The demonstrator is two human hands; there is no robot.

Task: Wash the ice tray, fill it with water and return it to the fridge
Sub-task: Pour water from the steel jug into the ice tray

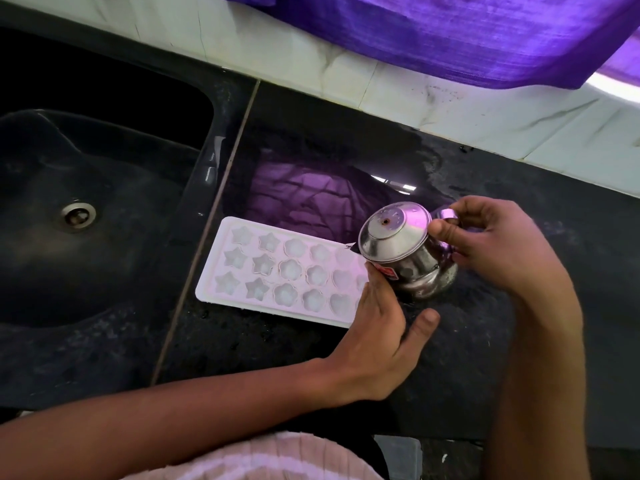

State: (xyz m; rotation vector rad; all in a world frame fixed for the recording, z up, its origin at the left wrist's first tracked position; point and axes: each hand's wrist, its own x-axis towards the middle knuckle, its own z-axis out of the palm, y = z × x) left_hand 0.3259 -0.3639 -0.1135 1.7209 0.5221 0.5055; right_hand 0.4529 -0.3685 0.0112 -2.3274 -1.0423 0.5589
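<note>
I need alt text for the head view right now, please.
Right hand grips the handle of a tilted lidded steel jug over a white plastic ice tray with star and flower cells; left hand steadies the jug. Dark sink at left.

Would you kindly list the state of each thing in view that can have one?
ice tray: flat on the counter, cavities up.
steel jug: lid on, tilted toward the tray.
right hand: grips the jug's handle.
left hand: fingers straight, touching the jug's side.
sink: drain unplugged.
</note>
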